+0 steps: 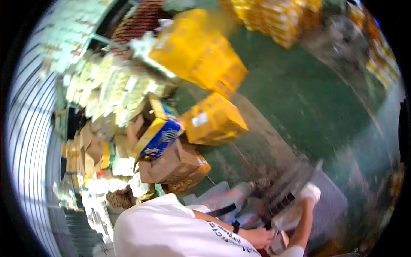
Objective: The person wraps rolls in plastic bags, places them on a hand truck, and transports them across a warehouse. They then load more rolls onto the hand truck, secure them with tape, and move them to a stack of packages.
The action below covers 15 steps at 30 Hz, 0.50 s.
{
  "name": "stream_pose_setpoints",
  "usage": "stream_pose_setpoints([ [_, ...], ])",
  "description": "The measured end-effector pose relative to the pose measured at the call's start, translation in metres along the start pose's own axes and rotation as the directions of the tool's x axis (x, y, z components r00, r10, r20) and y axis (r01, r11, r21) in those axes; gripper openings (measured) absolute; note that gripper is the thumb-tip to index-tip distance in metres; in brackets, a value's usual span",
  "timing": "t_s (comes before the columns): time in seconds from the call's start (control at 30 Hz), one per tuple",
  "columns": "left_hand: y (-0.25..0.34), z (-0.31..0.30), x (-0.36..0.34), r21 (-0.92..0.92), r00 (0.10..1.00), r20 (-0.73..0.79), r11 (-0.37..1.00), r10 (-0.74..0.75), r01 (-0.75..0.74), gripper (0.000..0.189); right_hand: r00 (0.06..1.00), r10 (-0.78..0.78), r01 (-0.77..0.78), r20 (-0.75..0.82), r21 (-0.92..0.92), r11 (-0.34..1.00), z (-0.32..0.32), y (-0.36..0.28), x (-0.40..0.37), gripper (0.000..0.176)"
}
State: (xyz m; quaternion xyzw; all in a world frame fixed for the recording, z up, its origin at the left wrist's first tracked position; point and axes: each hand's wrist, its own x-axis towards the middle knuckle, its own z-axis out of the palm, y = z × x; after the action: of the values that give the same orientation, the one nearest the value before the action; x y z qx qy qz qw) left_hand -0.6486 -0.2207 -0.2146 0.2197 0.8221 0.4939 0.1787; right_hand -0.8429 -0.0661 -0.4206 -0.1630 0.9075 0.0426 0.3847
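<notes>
At the bottom, my left hand (257, 237) has a black band at its wrist. Its fingers are bent against a small pale-and-brown object (279, 243) that I cannot make out. My right hand (310, 192) is farther up and to the right, covered in white that looks like a glove. It is by the edge of a grey flat surface (332, 201), with its fingers blurred. Between the hands lies a whitish, plastic-looking piece (287, 217). Close by are a dark strap with red marks (278, 207) and grey fabric with pinkish streaks (231, 199).
Yellow cartons (197, 51) are stacked ahead, with another yellow carton (216, 120) nearer. An open blue-and-yellow box (160, 135) and an open brown carton (171, 162) stand to the left. Shelves of pale packs (111, 85) rise behind. The floor (299, 94) is green.
</notes>
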Motion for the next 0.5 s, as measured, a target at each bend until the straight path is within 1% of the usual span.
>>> stream_pose_setpoints([
  [0.03,0.005,-0.012,0.001,0.053,0.997,-0.071,0.998,0.038,-0.035,0.016,1.0,0.022,-0.022,-0.013,0.014,1.0,-0.003,-0.002,-0.002,0.079],
  [0.1,-0.017,0.018,0.001,-0.039,0.997,-0.016,0.996,0.076,-0.077,0.032,0.996,0.08,-0.078,-0.033,0.039,0.996,-0.006,-0.007,-0.011,0.079],
  [0.17,0.018,-0.023,0.005,-0.005,0.996,0.08,0.999,-0.04,0.041,0.025,0.992,0.115,-0.112,-0.051,0.067,0.991,-0.008,-0.014,-0.02,0.079],
  [0.2,0.016,-0.022,0.003,-0.011,0.998,-0.046,0.999,0.034,-0.035,0.024,0.989,0.132,-0.127,-0.061,0.076,0.989,-0.009,-0.018,-0.023,0.079],
  [0.23,0.016,-0.024,-0.004,0.055,0.999,-0.016,0.997,0.049,-0.048,0.024,0.987,0.148,-0.141,-0.068,0.096,0.985,-0.008,-0.021,-0.025,0.079],
  [0.27,0.014,-0.022,-0.006,0.067,0.998,-0.027,0.996,0.062,-0.06,0.024,0.984,0.162,-0.153,-0.077,0.113,0.982,-0.007,-0.024,-0.028,0.079],
  [0.5,0.011,-0.021,-0.02,0.015,0.996,-0.077,0.999,0.049,-0.048,0.022,0.967,0.23,-0.198,-0.112,0.239,0.951,0.004,-0.034,-0.067,0.078],
])
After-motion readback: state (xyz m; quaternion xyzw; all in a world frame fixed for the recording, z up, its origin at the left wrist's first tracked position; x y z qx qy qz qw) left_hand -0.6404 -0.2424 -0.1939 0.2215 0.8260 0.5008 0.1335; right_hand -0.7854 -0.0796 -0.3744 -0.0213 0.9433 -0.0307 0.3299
